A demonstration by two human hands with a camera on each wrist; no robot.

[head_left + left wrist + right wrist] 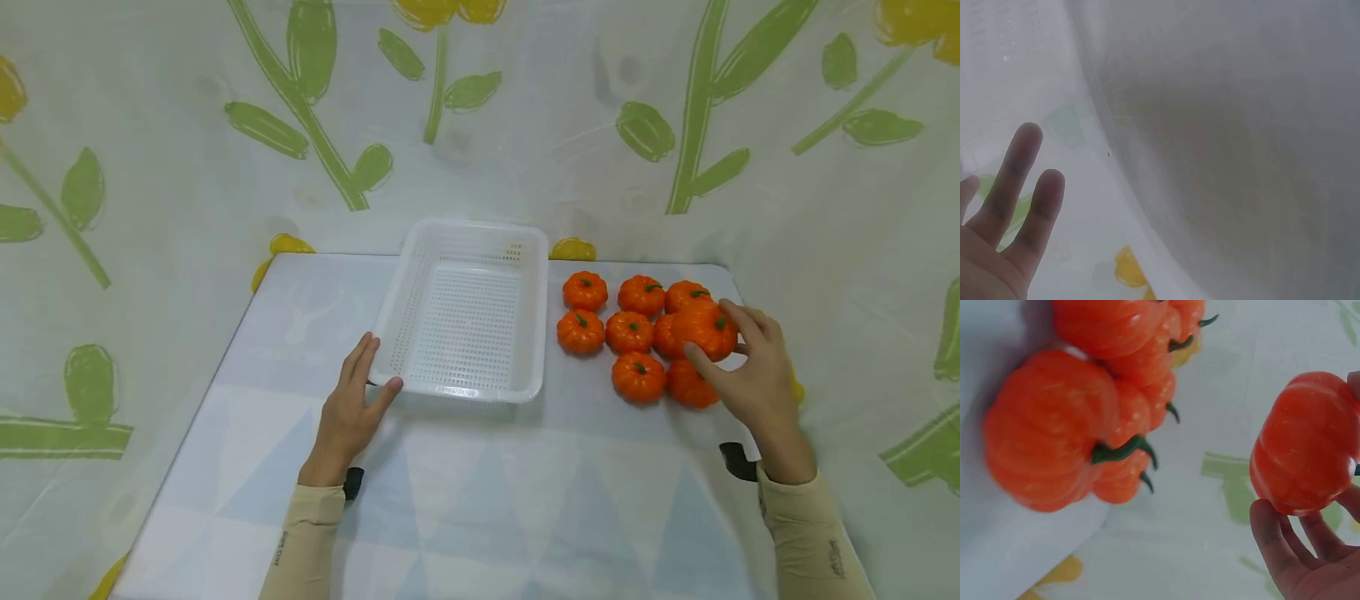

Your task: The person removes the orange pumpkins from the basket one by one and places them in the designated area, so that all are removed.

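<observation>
My right hand [757,375] grips a small orange pumpkin [705,330] between thumb and fingers, raised above the others. In the right wrist view the held pumpkin [1307,444] hangs apart from the group, fingertips against its underside and edge. Several more pumpkins [638,377] with green stems sit in loose rows on the table. My left hand [348,425] is at the near left corner of a white perforated plastic basket [457,389], its thumb on the rim. Two fingers [1044,206] look straight and spread in the left wrist view. No pumpkin lies in the basket.
The table [480,500] has a pale cloth with blue triangles. Behind it and at both sides hangs a white curtain [525,125] printed with green stems and yellow flowers. The pumpkins stand right of the basket, near the table's right edge.
</observation>
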